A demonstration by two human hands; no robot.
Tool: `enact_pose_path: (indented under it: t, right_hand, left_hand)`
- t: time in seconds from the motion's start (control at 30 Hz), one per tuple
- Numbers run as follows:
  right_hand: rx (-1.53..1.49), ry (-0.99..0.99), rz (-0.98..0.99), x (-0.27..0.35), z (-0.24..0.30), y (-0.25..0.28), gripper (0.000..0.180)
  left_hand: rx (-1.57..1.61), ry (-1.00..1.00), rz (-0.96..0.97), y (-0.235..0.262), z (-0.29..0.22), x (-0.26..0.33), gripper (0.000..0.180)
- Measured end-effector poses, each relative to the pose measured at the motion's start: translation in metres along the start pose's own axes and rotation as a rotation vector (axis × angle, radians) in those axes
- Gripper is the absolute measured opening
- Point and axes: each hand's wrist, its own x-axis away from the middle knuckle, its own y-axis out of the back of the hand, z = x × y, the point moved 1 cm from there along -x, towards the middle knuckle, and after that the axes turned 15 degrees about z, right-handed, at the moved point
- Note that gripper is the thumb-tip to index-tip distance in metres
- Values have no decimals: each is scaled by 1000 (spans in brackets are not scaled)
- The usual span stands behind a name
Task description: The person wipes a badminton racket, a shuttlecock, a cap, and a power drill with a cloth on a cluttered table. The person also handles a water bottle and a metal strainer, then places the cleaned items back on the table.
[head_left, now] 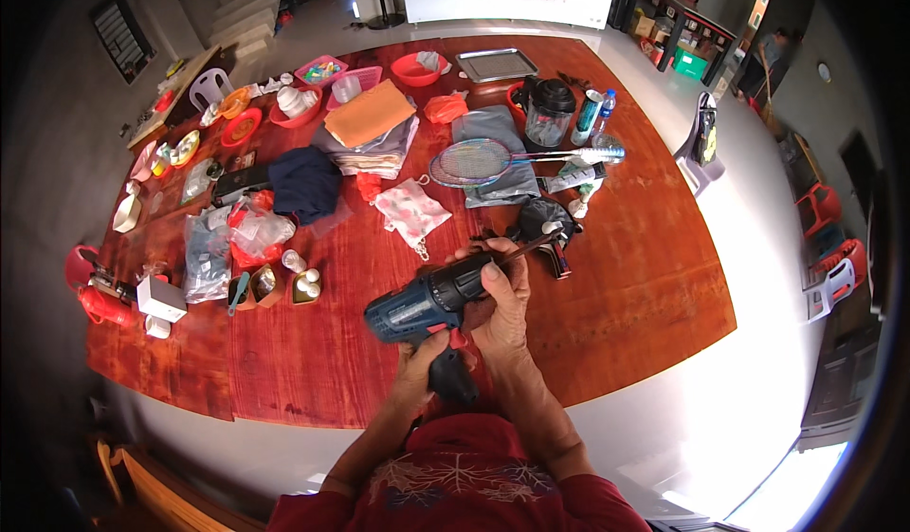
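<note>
A dark blue and black cordless drill (403, 312) is held above the near middle of the table. Its body points to the right, with a thin long bit (528, 248) sticking out past the black chuck (463, 283). My left hand (417, 366) is closed around the grip, close to the red trigger (458, 338); part of that grip is hidden. With fingers and thumb wrapped about the chuck, my right hand (504, 309) holds the front end of the drill. Just beyond the bit lies a black plastic bag (545, 219).
Badminton rackets (471, 163) rest on grey cloth mid-table, beside a dark-lidded jar (550, 115) and a blue-capped bottle (608, 105). Folded cloths (374, 119) and red bowls (417, 69) stand farther back. Small containers (268, 285) are at left. A person (763, 63) stands far right.
</note>
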Motion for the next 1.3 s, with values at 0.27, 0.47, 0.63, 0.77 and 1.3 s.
enact_pose_path:
  t: [0.27, 0.47, 0.63, 0.77, 1.3]
  right_hand:
    - [447, 58, -55, 3, -14, 9, 28]
    - [837, -126, 284, 13, -9, 2, 51]
    - [1229, -252, 404, 32, -9, -5, 65]
    - [1416, -67, 490, 45, -10, -13, 60]
    - [1178, -245, 418, 34, 44, -33, 45]
  left_hand:
    - [-202, -148, -272, -4, 35, -6, 40]
    - [-72, -79, -233, 14, 40, -3, 33]
    - [164, -215, -167, 19, 31, -4, 53]
    - [-196, -193, -32, 25, 24, -1, 60]
    - [-24, -6, -146, 18, 17, 3, 92]
